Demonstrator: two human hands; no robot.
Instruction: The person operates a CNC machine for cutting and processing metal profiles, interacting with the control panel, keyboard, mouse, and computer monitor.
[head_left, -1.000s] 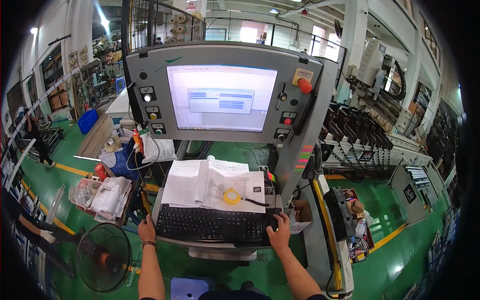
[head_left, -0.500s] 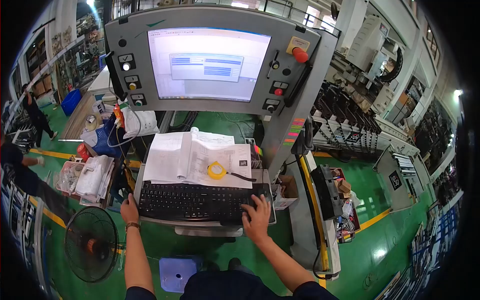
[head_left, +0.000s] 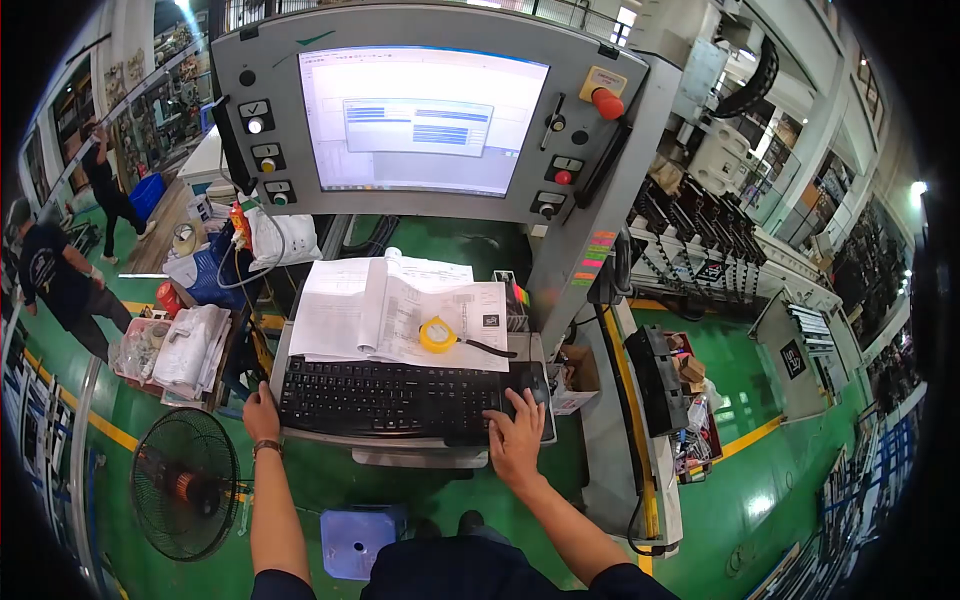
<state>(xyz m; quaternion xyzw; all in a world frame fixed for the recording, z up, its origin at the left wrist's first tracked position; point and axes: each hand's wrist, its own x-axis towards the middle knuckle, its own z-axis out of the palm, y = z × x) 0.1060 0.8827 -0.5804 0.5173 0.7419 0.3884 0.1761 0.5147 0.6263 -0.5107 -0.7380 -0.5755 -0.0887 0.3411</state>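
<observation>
My right hand (head_left: 517, 437) lies with fingers spread over the number pad at the right end of the black keyboard (head_left: 385, 398). At the keyboard tray's left edge rests my left hand (head_left: 262, 415), its fingers partly hidden at the rim. Papers (head_left: 335, 308) lie behind the keyboard, and a yellow tape measure (head_left: 437, 335) with a black strap sits on them. Above stands a grey control panel with a lit screen (head_left: 420, 120) showing a dialog window. A black mouse (head_left: 527, 377) is just beyond my right fingertips.
A black fan (head_left: 185, 484) stands at lower left, near a blue stool (head_left: 357, 544). Two people (head_left: 62, 275) walk at far left, beyond a cart with bags (head_left: 185, 345). A red emergency button (head_left: 607, 103) is on the panel. Right of the post is a black case (head_left: 655, 380).
The two people at the left have moved, and the nearer one shows more fully. The view has shifted slightly. My hands stay in nearly the same places.
</observation>
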